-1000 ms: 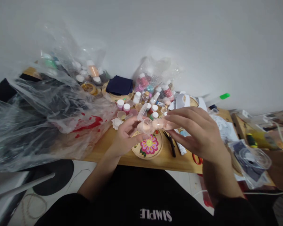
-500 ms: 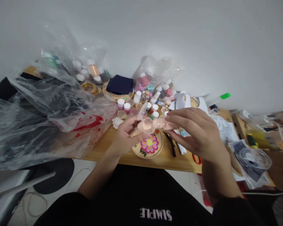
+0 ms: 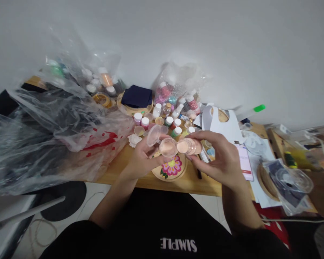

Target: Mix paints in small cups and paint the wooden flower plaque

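My left hand (image 3: 140, 160) is closed round a small clear pot (image 3: 167, 147) of peach-coloured paint, its flip lid (image 3: 153, 135) standing open to the left. My right hand (image 3: 218, 158) pinches a second small peach-filled pot (image 3: 187, 146) tilted on its side, its mouth close against the first pot. Both are held above a round wooden disc (image 3: 170, 167) painted with a pink flower, which lies on the wooden table (image 3: 129, 172) near its front edge.
Several white-capped paint pots (image 3: 156, 120) stand behind the disc. Crumpled plastic bags (image 3: 51, 126) cover the table's left. A navy cloth (image 3: 137, 96) lies on a wooden hoop. To the right lie white paper (image 3: 223, 124), a phone (image 3: 244, 162), a clear container (image 3: 294, 180) and a green-capped tube (image 3: 255, 109).
My right hand has drawn in and lowered, baring the white paper and phone behind it. The open lid of the left pot has swung further left. The pots stay together.
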The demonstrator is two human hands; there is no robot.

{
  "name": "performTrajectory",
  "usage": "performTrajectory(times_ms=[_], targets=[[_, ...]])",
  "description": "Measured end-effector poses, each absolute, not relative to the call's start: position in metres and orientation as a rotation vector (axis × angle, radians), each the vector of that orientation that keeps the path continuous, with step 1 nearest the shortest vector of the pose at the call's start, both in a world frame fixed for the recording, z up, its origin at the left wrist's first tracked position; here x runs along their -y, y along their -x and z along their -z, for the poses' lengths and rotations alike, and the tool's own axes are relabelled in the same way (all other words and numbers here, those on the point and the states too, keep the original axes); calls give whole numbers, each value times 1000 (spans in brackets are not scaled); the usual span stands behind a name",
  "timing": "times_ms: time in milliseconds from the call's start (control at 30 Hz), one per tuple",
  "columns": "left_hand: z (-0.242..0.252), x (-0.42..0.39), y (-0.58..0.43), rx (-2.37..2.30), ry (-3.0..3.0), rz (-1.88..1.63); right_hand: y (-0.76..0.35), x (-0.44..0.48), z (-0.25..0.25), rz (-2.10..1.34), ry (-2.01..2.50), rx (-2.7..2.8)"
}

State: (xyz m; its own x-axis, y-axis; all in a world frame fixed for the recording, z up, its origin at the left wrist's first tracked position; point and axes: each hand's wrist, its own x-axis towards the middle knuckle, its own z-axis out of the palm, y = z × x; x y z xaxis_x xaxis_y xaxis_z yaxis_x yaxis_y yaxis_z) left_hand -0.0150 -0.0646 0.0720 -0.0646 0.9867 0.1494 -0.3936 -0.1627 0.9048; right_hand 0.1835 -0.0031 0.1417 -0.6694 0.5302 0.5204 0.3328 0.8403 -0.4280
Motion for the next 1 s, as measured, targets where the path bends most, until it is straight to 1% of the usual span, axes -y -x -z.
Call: performTrajectory(times_ms=[100,167,367,500,633,767,867,1000], targets=[[-73,65,14,-870,-980,-1495,-185,8,-129,-620,657,2269],[-72,65,13,-861,-978,-1489,-186,11,-120,-710,687,2217],[-68,63,11,-814,-968,-1463,-182,21,-94,-865,772,2021],[-64,61,10,-905,-979,-1435,-175,29,-76,-933,799,1806],[-51,60,14,-1022,-917,-1411,-178,42,-58,-897,890,1683],[-38,57,24,-1030,-826,-1488,-201,62,-34,-832,1054,1550],[-35,54,33,-983,-767,-1560,-230,76,-14,-684,1225,1440],[-39,48,40,-1031,-685,-1599,-271,87,6,-446,1505,1291]])
